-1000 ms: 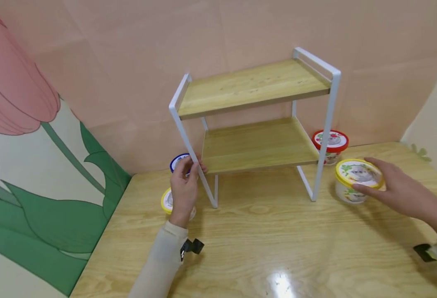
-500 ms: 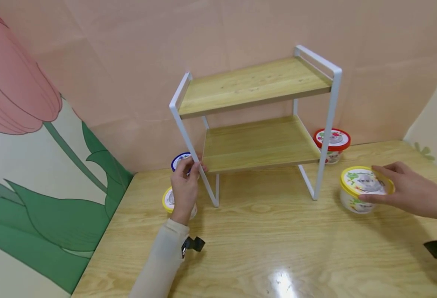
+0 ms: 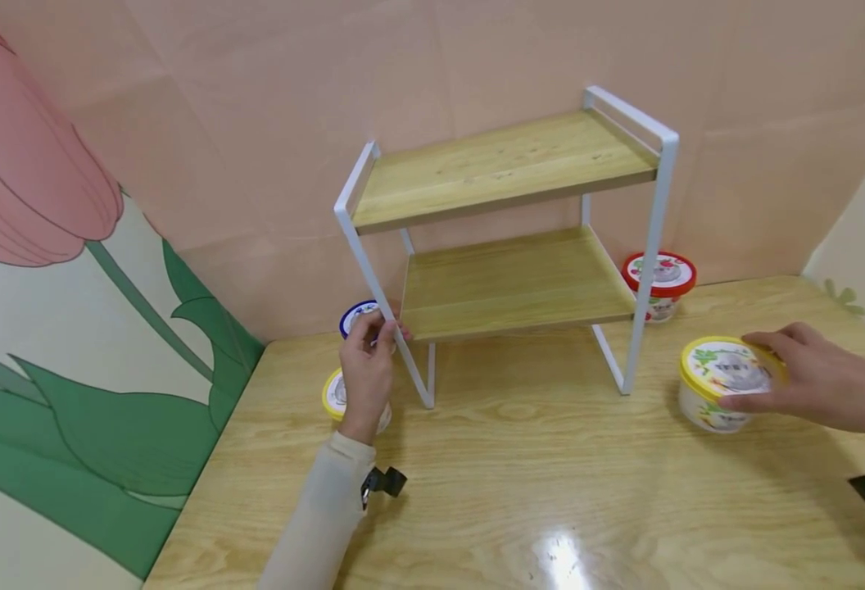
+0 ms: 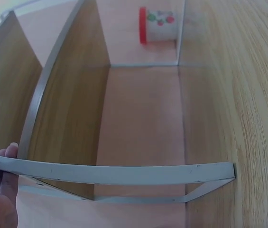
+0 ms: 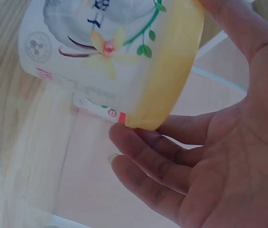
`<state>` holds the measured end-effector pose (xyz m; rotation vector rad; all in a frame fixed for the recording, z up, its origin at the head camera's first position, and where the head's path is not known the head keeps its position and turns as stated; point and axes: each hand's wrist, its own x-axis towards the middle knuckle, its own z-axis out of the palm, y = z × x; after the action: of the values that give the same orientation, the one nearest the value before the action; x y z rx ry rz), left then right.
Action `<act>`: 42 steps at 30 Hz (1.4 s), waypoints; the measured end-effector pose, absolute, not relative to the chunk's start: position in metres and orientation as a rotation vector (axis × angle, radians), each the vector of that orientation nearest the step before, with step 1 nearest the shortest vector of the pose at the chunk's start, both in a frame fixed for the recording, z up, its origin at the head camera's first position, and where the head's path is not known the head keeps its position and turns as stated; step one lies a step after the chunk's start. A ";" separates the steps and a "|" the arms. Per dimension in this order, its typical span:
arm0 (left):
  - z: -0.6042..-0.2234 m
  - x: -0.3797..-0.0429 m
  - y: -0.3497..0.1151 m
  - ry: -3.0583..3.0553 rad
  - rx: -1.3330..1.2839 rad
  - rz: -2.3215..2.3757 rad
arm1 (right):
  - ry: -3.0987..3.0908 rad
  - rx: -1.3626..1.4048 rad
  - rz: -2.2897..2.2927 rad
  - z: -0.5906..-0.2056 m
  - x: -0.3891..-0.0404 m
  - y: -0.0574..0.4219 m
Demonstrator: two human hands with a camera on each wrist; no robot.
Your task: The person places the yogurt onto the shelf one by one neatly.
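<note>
My left hand (image 3: 366,369) pinches the front left post (image 3: 413,369) of the rack (image 3: 514,283), probably to steady it. My right hand (image 3: 826,381) holds a yellow-lidded tub (image 3: 714,412), fingers and thumb spanning the lid (image 3: 731,365), likely because its rim gives good purchase; the tub is right of the rack, forward of the back right corner of the surface (image 3: 521,467), base perhaps raised, I cannot tell
</note>
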<state>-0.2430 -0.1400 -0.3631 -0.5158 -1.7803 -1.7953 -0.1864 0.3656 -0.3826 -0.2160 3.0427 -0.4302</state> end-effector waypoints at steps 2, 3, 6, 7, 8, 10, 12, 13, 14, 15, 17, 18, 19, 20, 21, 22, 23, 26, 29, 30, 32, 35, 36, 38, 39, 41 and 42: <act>-0.363 -0.243 -0.140 -1.784 -0.516 -1.791 | 3.042 -0.220 -0.401 -0.380 -0.185 0.365; -0.362 -0.243 -0.140 -1.788 -0.514 -1.788 | 3.041 -0.221 -0.387 -0.379 -0.185 0.365; -0.361 -0.242 -0.141 -1.794 -0.519 -1.806 | 3.039 -0.227 -0.362 -0.377 -0.183 0.363; -0.361 -0.242 -0.141 -1.798 -0.522 -1.812 | 3.039 -0.225 -0.356 -0.376 -0.182 0.362; -0.361 -0.242 -0.141 -1.803 -0.526 -1.814 | 3.041 -0.233 -0.354 -0.375 -0.181 0.362; -0.360 -0.242 -0.142 -1.821 -0.528 -1.814 | 3.048 -0.249 -0.352 -0.374 -0.179 0.361; -0.360 -0.242 -0.143 -1.842 -0.526 -1.805 | 3.058 -0.267 -0.354 -0.374 -0.178 0.360; -0.360 -0.242 -0.143 -1.850 -0.524 -1.805 | 3.065 -0.280 -0.353 -0.374 -0.177 0.360; -0.359 -0.241 -0.143 -1.857 -0.522 -1.805 | 3.068 -0.293 -0.358 -0.374 -0.177 0.359; -0.359 -0.241 -0.144 -1.868 -0.518 -1.798 | 3.069 -0.297 -0.362 -0.374 -0.177 0.359; -0.358 -0.241 -0.144 -1.879 -0.511 -1.797 | 3.068 -0.311 -0.391 -0.375 -0.177 0.358; -0.357 -0.240 -0.145 -1.882 -0.508 -1.798 | 3.066 -0.319 -0.411 -0.376 -0.178 0.359; -0.357 -0.240 -0.145 -1.886 -0.505 -1.797 | 3.064 -0.334 -0.441 -0.377 -0.179 0.360; -0.357 -0.240 -0.145 -1.892 -0.504 -1.796 | 3.054 -0.338 -0.477 -0.379 -0.179 0.361; -0.357 -0.240 -0.146 -1.895 -0.504 -1.797 | 3.049 -0.351 -0.518 -0.380 -0.180 0.363; -0.357 -0.240 -0.146 -1.897 -0.509 -1.799 | 3.048 -0.371 -0.558 -0.382 -0.181 0.366; -0.357 -0.240 -0.146 -1.901 -0.511 -1.801 | 3.043 -0.385 -0.592 -0.383 -0.181 0.369; -0.357 -0.240 -0.146 -1.913 -0.516 -1.806 | 3.060 -0.469 -0.671 -0.391 -0.182 0.380; -0.356 -0.240 -0.145 -1.924 -0.513 -1.812 | 3.067 -0.590 -0.743 -0.403 -0.182 0.388; -0.356 -0.240 -0.145 -1.925 -0.513 -1.816 | 3.053 -0.613 -0.768 -0.406 -0.181 0.390; -0.356 -0.240 -0.145 -1.931 -0.513 -1.814 | 3.010 -0.636 -0.814 -0.410 -0.179 0.391; -0.355 -0.240 -0.145 -1.938 -0.517 -1.796 | 2.973 -0.622 -0.821 -0.412 -0.178 0.391; -0.355 -0.240 -0.145 -1.940 -0.519 -1.789 | 2.978 -0.629 -0.821 -0.413 -0.179 0.391; -0.356 -0.241 -0.146 -1.945 -0.515 -1.774 | 2.992 -0.659 -0.811 -0.414 -0.180 0.393; -0.356 -0.240 -0.146 -1.947 -0.511 -1.772 | 3.002 -0.664 -0.801 -0.414 -0.181 0.394; -0.356 -0.240 -0.146 -1.950 -0.507 -1.773 | 3.011 -0.671 -0.792 -0.415 -0.182 0.395; -0.356 -0.240 -0.146 -1.953 -0.505 -1.771 | 3.015 -0.674 -0.772 -0.415 -0.182 0.395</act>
<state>-0.2405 -0.1459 -0.3558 -0.5053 -1.9534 -1.7707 -0.1818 0.3952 -0.4151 -0.6742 3.0150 -0.7721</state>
